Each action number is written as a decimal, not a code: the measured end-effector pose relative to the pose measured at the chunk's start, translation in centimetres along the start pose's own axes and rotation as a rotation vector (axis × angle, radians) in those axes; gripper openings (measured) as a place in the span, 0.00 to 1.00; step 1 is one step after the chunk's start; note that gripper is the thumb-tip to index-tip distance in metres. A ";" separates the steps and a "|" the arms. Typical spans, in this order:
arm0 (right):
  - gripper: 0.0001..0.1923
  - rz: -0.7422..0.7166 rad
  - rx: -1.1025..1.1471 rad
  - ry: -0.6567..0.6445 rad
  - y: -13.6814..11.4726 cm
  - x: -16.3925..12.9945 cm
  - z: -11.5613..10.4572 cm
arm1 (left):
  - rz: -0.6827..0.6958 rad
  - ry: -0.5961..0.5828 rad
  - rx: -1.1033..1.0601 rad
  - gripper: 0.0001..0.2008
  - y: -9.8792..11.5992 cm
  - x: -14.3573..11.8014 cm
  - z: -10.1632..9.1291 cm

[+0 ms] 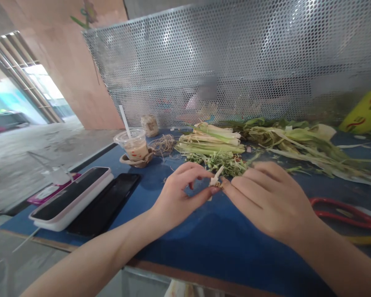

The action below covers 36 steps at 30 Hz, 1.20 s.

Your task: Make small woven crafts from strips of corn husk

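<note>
Pinching a pale stalk piece between left hand and right hand.

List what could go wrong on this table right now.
1. The small pale stalk piece is pinched only at the fingertips of the left hand and right hand; it might slip onto the blue table.
2. The plastic cup with a straw stands close to two phones; a knock could spill on them.
3. The red-handled scissors lie close to the right forearm and may get bumped.
</note>
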State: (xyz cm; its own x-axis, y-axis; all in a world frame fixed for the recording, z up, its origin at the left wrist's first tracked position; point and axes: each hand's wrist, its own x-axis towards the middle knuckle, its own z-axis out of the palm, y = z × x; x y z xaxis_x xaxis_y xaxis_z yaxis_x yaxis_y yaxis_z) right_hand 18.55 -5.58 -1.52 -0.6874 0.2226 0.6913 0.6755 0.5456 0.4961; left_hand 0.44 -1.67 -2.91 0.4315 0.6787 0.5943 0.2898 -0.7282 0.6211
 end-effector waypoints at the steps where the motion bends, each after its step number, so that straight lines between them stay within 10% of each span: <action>1: 0.09 0.019 0.003 0.004 -0.1 0.0 0.0 | 0.024 -0.003 -0.001 0.07 -0.1 0.0 0.0; 11: 0.12 0.757 1.009 -0.371 -0.4 0.4 0.5 | 0.252 0.081 0.019 0.09 -0.8 -0.1 -0.5; 23: 0.07 0.792 1.175 -0.297 -1.6 0.2 1.5 | 0.364 0.121 -0.045 0.10 0.0 -0.2 -0.6; 30: 0.05 0.593 0.955 -0.066 -1.8 0.0 1.8 | 0.016 0.184 -0.175 0.06 0.8 -0.4 0.2; 36: 0.08 0.789 1.150 -0.187 -2.0 0.3 1.8 | -0.042 0.123 -0.221 0.07 0.7 -0.5 0.4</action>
State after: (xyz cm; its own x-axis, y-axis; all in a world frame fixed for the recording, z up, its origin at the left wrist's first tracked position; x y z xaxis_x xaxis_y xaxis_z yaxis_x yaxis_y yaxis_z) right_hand 16.48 -5.16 -3.25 -0.3212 0.8290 0.4578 0.3649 0.5544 -0.7479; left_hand 0.79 -2.53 -2.96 0.3119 0.7245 0.6146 0.1056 -0.6693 0.7354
